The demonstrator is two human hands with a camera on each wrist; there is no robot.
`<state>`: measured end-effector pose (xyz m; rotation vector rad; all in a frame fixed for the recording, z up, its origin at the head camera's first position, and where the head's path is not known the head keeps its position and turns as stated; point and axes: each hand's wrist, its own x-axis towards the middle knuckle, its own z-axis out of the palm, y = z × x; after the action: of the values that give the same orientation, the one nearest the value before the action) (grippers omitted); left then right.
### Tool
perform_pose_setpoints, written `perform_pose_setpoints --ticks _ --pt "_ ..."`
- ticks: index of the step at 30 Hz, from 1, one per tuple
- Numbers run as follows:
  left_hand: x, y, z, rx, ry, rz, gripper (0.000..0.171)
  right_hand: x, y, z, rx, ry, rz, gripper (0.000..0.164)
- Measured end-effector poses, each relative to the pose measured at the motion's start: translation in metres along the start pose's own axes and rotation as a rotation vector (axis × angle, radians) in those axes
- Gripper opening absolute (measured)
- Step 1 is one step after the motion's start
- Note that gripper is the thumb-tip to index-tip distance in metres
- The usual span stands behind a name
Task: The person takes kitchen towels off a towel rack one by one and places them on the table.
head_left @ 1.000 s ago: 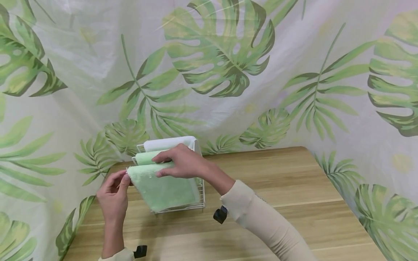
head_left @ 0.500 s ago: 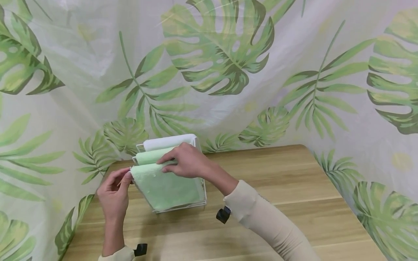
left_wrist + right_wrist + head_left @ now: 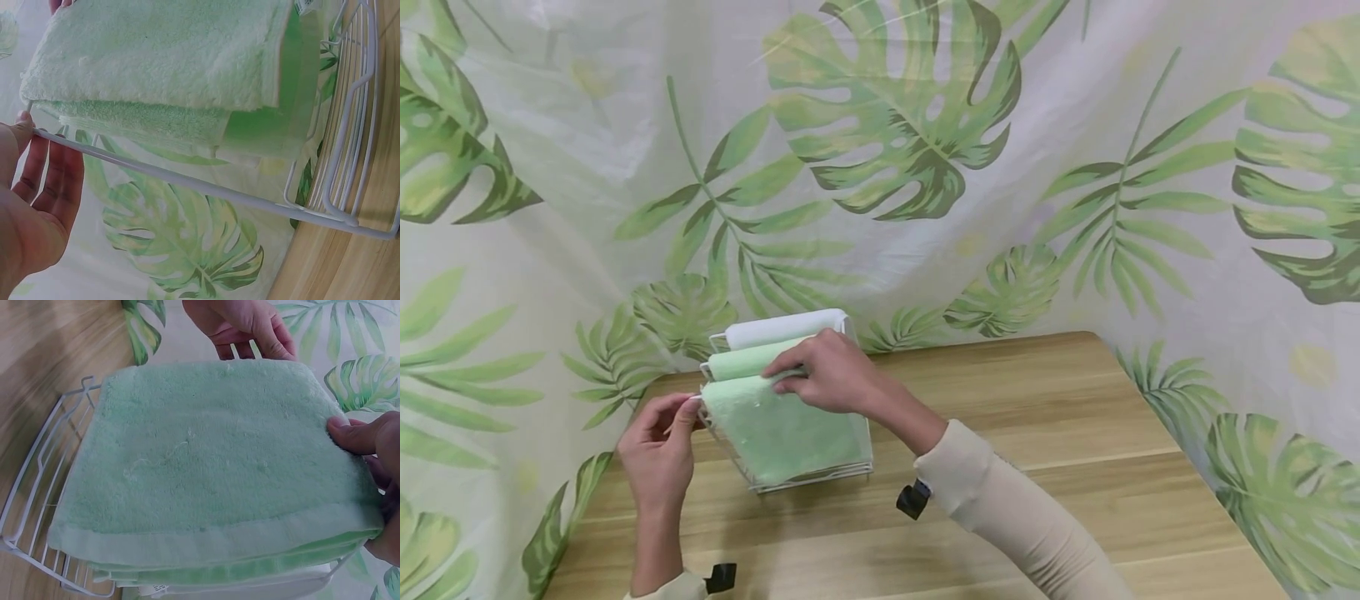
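Note:
A white wire rack (image 3: 187, 183) stands on the table with towels draped over its bars. Over the front bar hangs a light green towel (image 3: 790, 433), fluffy, with a loose thread on its face in the right wrist view. Behind it are a second green towel (image 3: 733, 363) and a white towel (image 3: 782, 328). My left hand (image 3: 658, 446) pinches the rack's white wire at the upper left front corner, just beside the towel's edge. My right hand (image 3: 835, 371) pinches the top fold of the front green towel between thumb and fingers, right of its middle.
The wooden table (image 3: 1037, 417) extends to the right and in front of the rack. A leaf-printed curtain (image 3: 895, 125) hangs behind and at both sides. Black wrist mounts (image 3: 913, 500) sit by both cuffs.
The front green towel has shifted slightly right along its bar and lies straighter, baring the wires of the rack's left side. The right hand moved a little right with it; the left hand barely moved.

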<state>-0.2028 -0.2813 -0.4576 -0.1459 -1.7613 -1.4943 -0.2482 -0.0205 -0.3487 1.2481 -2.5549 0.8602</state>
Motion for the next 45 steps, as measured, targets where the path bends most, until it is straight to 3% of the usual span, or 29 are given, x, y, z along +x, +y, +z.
perform_pose_setpoints --ticks 6,15,20,30,45 --pt "-0.002 0.001 0.000 -0.019 0.012 -0.017 0.022 0.001 -0.003 0.003 -0.005 0.054 0.008 0.014" --pt "0.000 0.000 -0.002 -0.106 0.005 -0.037 0.025 0.008 -0.007 -0.006 -0.045 0.150 -0.060 0.016" --pt "0.001 0.001 -0.003 -0.138 -0.006 -0.021 0.021 0.013 -0.011 -0.019 -0.032 0.173 -0.086 0.017" --pt "0.001 0.005 -0.004 -0.058 -0.014 -0.051 0.028 0.020 -0.022 -0.046 -0.023 0.198 -0.109 0.022" --pt "0.001 0.003 -0.005 -0.177 -0.038 -0.066 0.019 0.016 -0.038 -0.084 0.077 0.285 -0.185 0.019"
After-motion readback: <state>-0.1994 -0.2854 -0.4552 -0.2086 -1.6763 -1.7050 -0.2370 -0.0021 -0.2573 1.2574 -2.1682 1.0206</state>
